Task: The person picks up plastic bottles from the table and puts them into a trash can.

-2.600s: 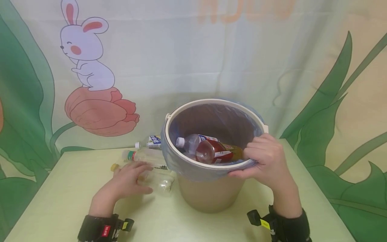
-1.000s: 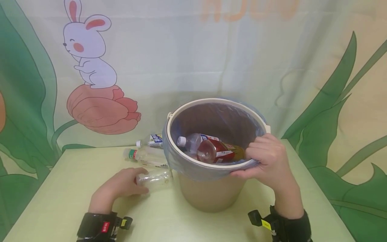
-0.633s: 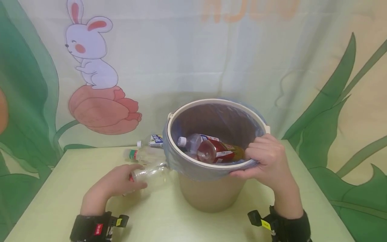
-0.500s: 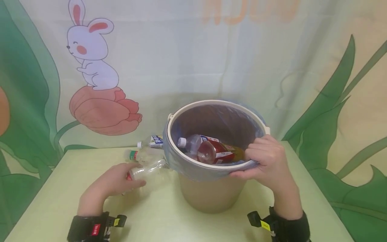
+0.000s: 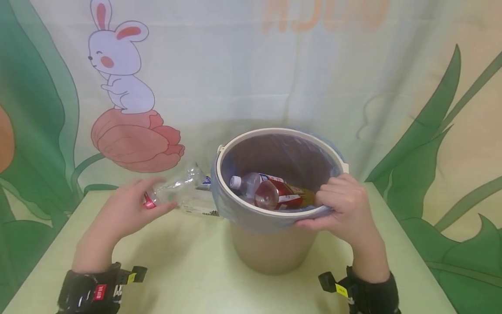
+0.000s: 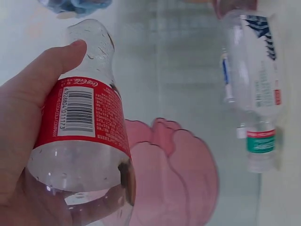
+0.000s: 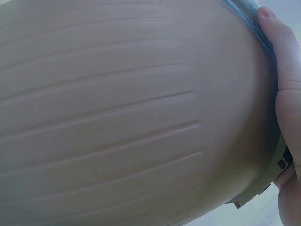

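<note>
My left hand [image 5: 125, 207] grips an empty clear plastic bottle [image 5: 178, 185], raised off the table left of the bin. In the left wrist view the bottle's red Coca-Cola label [image 6: 82, 113] shows, with the thumb along its side. My right hand [image 5: 347, 205] holds the rim of a beige trash bin [image 5: 274, 253] lined with a blue bag [image 5: 251, 222]; its thumb lies outside. Inside the bin lie a clear bottle with a white cap [image 5: 249, 185] and a red-labelled bottle [image 5: 280, 196]. The right wrist view is mostly filled by the bin wall [image 7: 117, 113].
On the table [image 5: 188, 279], left of the bin, lies a clear bottle with a white label [image 5: 200, 208]. A blue-labelled bottle [image 5: 205, 182] lies behind it, partly hidden. A printed cloth [image 5: 243, 69] with a rabbit hangs behind the table.
My left hand took hold of the bottle nearest me on the table, turned it and lifted it up and to the left. The right hand stays on the bin's rim.
</note>
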`<state>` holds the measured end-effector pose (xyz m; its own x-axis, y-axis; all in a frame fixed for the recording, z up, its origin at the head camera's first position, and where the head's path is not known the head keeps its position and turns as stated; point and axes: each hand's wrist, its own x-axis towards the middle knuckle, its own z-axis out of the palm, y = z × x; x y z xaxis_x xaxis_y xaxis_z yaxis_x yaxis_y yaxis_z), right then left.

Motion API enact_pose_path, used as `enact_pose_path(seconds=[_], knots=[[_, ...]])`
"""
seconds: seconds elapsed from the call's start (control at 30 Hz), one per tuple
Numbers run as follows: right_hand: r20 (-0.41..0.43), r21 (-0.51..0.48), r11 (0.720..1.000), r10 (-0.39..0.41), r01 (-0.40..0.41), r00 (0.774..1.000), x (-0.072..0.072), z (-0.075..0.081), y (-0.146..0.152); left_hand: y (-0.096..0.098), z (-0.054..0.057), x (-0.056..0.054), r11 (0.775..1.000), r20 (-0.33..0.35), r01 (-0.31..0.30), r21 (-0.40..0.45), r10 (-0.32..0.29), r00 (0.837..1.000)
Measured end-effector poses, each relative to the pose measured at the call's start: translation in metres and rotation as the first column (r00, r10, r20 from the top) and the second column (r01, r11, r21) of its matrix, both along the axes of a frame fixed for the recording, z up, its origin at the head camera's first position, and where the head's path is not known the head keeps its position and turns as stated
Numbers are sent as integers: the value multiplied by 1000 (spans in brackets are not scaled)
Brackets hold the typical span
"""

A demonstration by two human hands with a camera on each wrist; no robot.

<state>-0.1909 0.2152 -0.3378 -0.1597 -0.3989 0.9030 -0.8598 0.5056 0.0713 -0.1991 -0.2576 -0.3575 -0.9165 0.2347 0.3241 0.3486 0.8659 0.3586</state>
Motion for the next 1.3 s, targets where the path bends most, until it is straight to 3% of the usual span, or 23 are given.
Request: enact_pose_path(seconds=[0.3, 0.5, 0.63, 0.77, 0.87, 0.93, 1.03, 1.3], knots=[[-3, -4, 1000, -23, 23, 1000, -4, -1, -1, 11, 64, -3, 997, -166, 53, -61, -63, 984], [1, 1, 999, -38, 38, 999, -5, -1, -4, 50, 105, 0, 992, -250, 87, -89, -107, 962], [9, 0, 1000, -29, 29, 1000, -6, -1, -9, 78, 121, 1, 982, -307, 117, -146, -157, 939], [23, -4, 1000, -19, 19, 1000, -7, -2, -15, 105, 130, -7, 966, -378, 149, -210, -220, 899], [50, -1, 1000, -16, 16, 999, -6, -2, -17, 125, 133, -16, 950, -371, 176, -257, -265, 890], [70, 3, 1000, -19, 19, 997, -6, -2, -19, 137, 135, -22, 938, -347, 190, -289, -287, 893], [85, 12, 999, -33, 32, 996, -6, -3, -19, 156, 135, -33, 916, -279, 205, -345, -308, 909], [97, 13, 999, -46, 45, 994, -4, -3, -20, 194, 122, -64, 840, -105, 267, -473, -355, 929]])
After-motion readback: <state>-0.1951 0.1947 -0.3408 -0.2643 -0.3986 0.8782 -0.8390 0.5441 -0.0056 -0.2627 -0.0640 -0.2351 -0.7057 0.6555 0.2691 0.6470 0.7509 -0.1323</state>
